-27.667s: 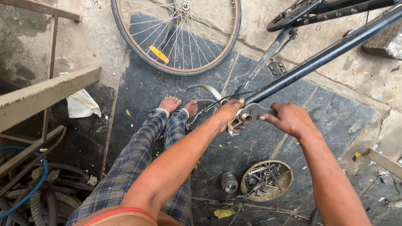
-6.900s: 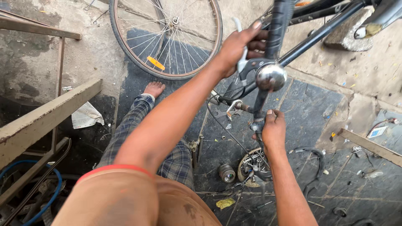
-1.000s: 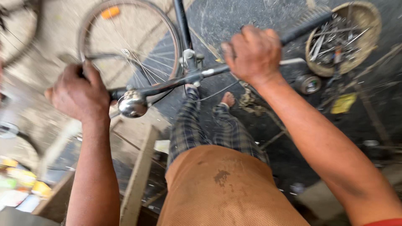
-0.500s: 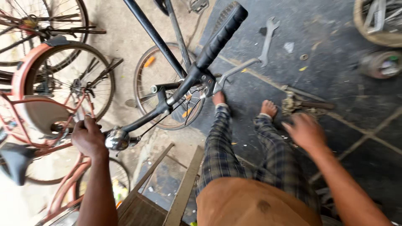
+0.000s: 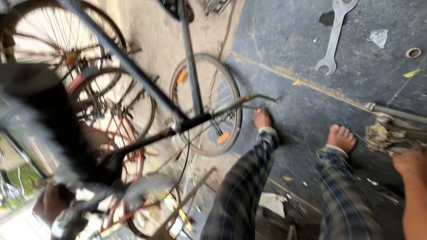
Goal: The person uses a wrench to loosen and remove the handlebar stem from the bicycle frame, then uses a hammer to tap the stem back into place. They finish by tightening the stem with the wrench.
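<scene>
- Low at the left edge: left hand (image 5: 52, 203) is closed around the near end of the bicycle handlebar (image 5: 147, 140), beside a blurred chrome bell (image 5: 66, 222). Grip looks firm; fingers are smeared by motion.
- Black handlebar grip (image 5: 49, 120) looms large and blurred close to the camera, above that hand.
- Bar runs right to the stem, where the dark bicycle frame (image 5: 133, 71) tubes meet; brake lever (image 5: 242, 101) sticks out to the right.
- Front wheel (image 5: 209, 104) stands on the ground just left of the bare left foot.
- Right hand (image 5: 411, 162) is at the right edge, off the bike, near a dirty clump of fibre (image 5: 378, 135); whether it holds anything cannot be told.
- Far right on the dark slab: flat spanner (image 5: 333, 38), well apart from both hands.
- Step, as judged: steadying the bike one-handed while reaching for something on the floor. Next move calls for a steady left-hand hold.
</scene>
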